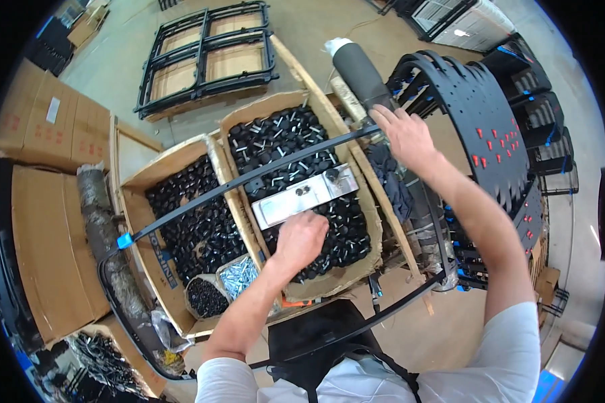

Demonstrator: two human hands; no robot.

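A black metal tube frame (275, 163) lies across two cardboard boxes and bends round in front of my body, with a blue cap (125, 240) at its left corner. My right hand (405, 138) has its fingers curled over the frame's far right corner. Below the bar, my left hand (302, 240) is closed, knuckles up, at the near edge of a silver metal plate (282, 207). Whatever its fingertips hold is hidden. On the plate sit a black knob (331, 174) and small dark round parts. Black knobs with bolt stems (269, 144) fill the box underneath.
The left box (195, 201) holds small black parts, plus little containers of silver screws (239, 277) and black pieces (207, 297). Curved black panels with red pieces (474, 121) stand at right. A wrapped roll (359, 70) and wooden strip (383, 201) flank the boxes. Black frames (205, 54) lie beyond.
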